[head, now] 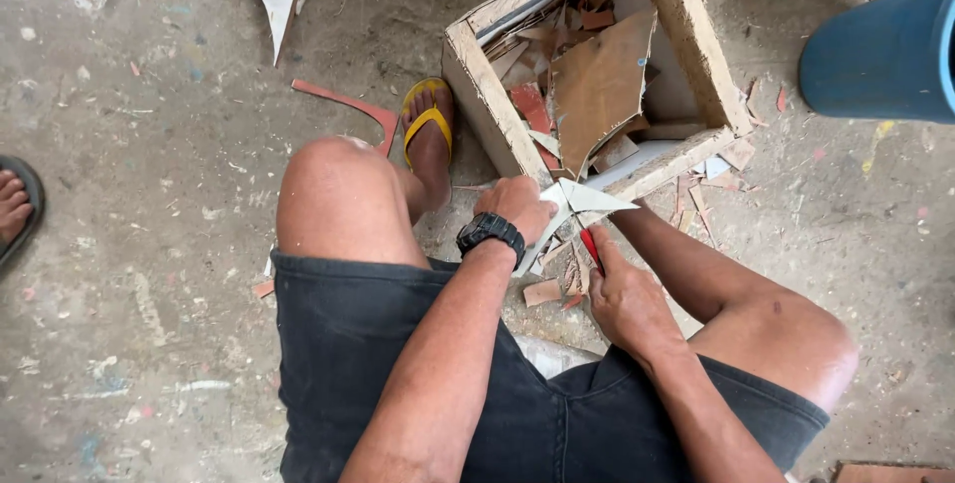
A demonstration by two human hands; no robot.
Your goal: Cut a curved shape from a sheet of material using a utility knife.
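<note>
Rough concrete floor, speckled with paint and scraps, lies under a seated person in black shorts. Left hand, a black watch on its wrist, reaches forward between the knees with its grip closed on a white pointed sheet piece, held just in front of the wooden box of brown offcuts. Right hand is bent inward below it, its grip wrapped round a red-handled tool touching the piece's underside.

Rough grey concrete floor, paint-flecked and dusty, lies in daylight; a blue barrel stands at its right edge.
</note>
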